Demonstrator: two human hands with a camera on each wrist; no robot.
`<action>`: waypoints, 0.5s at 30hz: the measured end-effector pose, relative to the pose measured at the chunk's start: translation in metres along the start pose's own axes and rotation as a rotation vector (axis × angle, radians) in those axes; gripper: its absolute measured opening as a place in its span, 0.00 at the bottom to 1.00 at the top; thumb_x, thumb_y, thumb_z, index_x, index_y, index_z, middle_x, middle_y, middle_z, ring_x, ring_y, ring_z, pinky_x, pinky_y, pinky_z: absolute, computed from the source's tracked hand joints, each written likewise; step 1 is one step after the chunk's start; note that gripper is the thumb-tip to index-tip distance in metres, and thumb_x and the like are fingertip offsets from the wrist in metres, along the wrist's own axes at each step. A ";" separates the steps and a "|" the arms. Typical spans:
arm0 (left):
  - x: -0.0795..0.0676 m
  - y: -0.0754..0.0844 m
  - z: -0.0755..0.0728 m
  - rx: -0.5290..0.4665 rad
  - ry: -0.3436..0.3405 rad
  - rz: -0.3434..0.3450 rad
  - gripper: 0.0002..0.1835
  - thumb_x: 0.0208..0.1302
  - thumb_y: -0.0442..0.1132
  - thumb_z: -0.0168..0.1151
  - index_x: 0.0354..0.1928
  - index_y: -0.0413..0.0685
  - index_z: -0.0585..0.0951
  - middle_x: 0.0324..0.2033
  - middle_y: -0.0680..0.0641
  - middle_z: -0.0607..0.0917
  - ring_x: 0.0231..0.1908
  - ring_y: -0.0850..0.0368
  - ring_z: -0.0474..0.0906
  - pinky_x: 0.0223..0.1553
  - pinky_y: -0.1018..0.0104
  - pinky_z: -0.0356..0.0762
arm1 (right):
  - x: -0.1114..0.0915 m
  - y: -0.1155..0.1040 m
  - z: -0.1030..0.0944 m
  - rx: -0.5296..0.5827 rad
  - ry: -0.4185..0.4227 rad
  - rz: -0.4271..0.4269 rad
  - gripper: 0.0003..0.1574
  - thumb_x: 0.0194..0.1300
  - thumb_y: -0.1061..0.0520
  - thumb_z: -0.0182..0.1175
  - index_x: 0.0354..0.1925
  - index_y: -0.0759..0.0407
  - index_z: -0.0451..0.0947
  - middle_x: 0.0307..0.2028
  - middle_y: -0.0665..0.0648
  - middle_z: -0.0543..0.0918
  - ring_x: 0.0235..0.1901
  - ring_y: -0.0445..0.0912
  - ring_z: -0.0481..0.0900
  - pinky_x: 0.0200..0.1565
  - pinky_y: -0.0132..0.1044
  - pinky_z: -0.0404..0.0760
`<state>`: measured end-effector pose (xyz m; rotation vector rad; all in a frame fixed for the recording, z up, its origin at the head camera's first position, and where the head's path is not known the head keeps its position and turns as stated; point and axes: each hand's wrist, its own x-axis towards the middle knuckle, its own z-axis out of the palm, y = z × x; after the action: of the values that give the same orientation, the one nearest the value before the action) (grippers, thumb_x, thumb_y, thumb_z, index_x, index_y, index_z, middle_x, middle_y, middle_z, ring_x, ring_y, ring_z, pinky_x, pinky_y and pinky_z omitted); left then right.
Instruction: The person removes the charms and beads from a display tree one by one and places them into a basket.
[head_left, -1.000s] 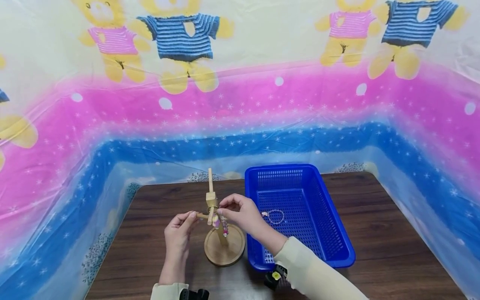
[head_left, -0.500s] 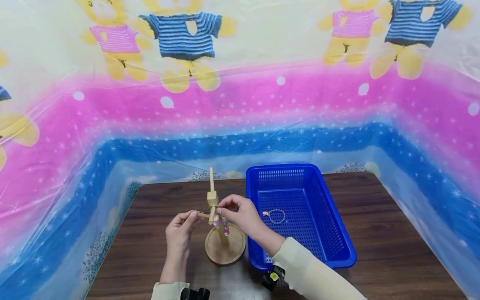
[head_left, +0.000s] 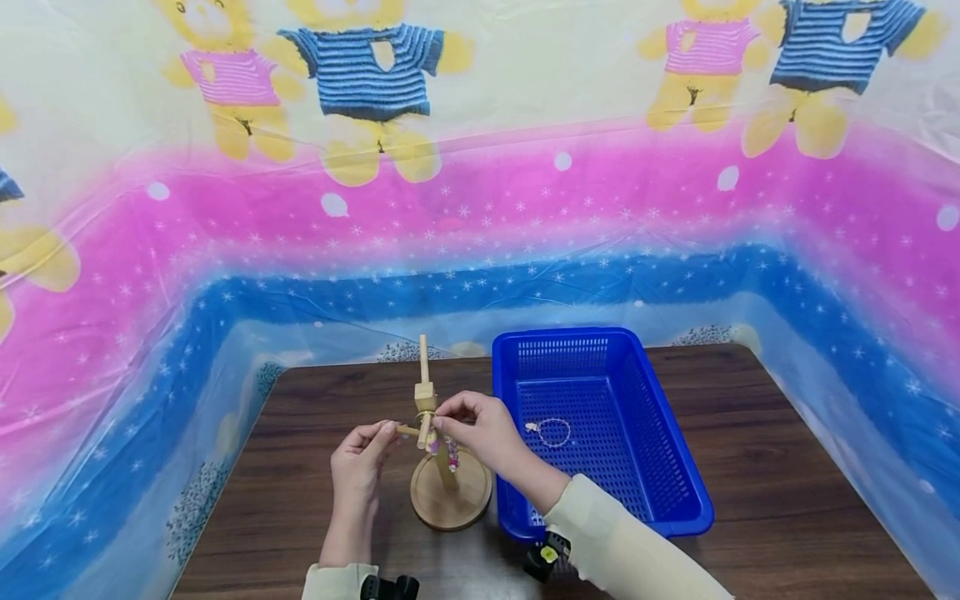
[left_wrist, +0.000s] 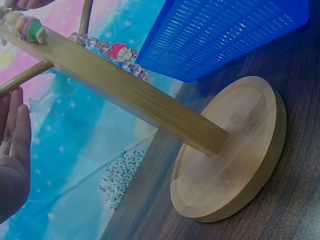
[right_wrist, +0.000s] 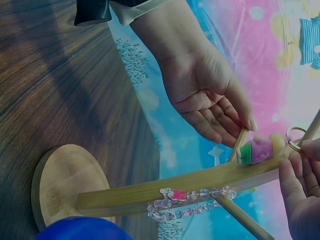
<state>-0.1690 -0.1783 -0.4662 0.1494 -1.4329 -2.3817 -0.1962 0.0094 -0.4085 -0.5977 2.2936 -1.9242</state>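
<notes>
A wooden peg stand (head_left: 452,500) with a round base stands upright on the table. My left hand (head_left: 357,462) pinches the end of one peg (right_wrist: 241,141) between thumb and fingers. On the far side of the post, my right hand (head_left: 483,429) pinches the metal ring (right_wrist: 291,134) of a keychain at another peg. Its purple, yellow and green figure (right_wrist: 261,150) dangles against the post. A clear pink beaded bracelet (left_wrist: 120,52) with a red-hooded character hangs from a further peg. Near my left hand hangs a pale star charm (left_wrist: 42,103), its upper end hard to see.
Right of the stand sits a blue perforated basket (head_left: 675,442), close to my right forearm. One beaded bracelet (head_left: 532,427) lies inside it. A printed cloth (head_left: 480,283) surrounds the back and sides of the dark wooden table (head_left: 780,467).
Both hands keep their places on the stand. The right hand's fingers shift very slightly at the ring, and the hanging figure tilts a little. The basket stays still.
</notes>
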 end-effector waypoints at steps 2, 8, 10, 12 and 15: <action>-0.001 0.002 0.000 0.009 0.018 -0.029 0.05 0.60 0.30 0.74 0.29 0.43 0.86 0.28 0.56 0.91 0.30 0.68 0.88 0.37 0.76 0.90 | -0.001 -0.001 0.000 -0.002 0.000 0.000 0.06 0.67 0.63 0.66 0.39 0.67 0.84 0.38 0.69 0.89 0.29 0.35 0.80 0.30 0.23 0.80; -0.001 0.005 0.003 0.033 0.040 -0.052 0.09 0.63 0.26 0.70 0.28 0.46 0.85 0.27 0.57 0.91 0.29 0.68 0.88 0.36 0.76 0.90 | -0.002 -0.002 0.000 -0.017 0.000 0.013 0.06 0.67 0.61 0.67 0.39 0.66 0.86 0.38 0.68 0.89 0.29 0.35 0.79 0.31 0.24 0.81; 0.000 0.005 0.003 0.035 0.049 -0.057 0.11 0.63 0.26 0.69 0.26 0.48 0.85 0.27 0.57 0.91 0.29 0.68 0.88 0.36 0.76 0.89 | -0.003 -0.002 0.000 -0.020 -0.004 0.019 0.06 0.67 0.61 0.67 0.39 0.65 0.86 0.39 0.67 0.89 0.29 0.35 0.80 0.32 0.24 0.81; 0.000 0.005 0.003 0.026 0.051 -0.060 0.09 0.62 0.26 0.71 0.27 0.47 0.85 0.27 0.56 0.91 0.29 0.68 0.88 0.36 0.77 0.89 | -0.003 -0.002 -0.001 -0.020 -0.009 0.026 0.07 0.67 0.61 0.68 0.39 0.65 0.86 0.39 0.67 0.89 0.30 0.35 0.80 0.31 0.24 0.81; 0.000 0.004 0.003 0.002 0.054 -0.062 0.07 0.58 0.29 0.75 0.27 0.45 0.85 0.27 0.55 0.91 0.29 0.67 0.88 0.36 0.77 0.89 | -0.005 -0.004 -0.001 -0.014 -0.022 0.029 0.08 0.67 0.60 0.68 0.39 0.65 0.86 0.40 0.67 0.89 0.30 0.35 0.80 0.31 0.24 0.81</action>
<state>-0.1682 -0.1777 -0.4611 0.2601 -1.4254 -2.4069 -0.1906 0.0117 -0.4051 -0.5809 2.2916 -1.8809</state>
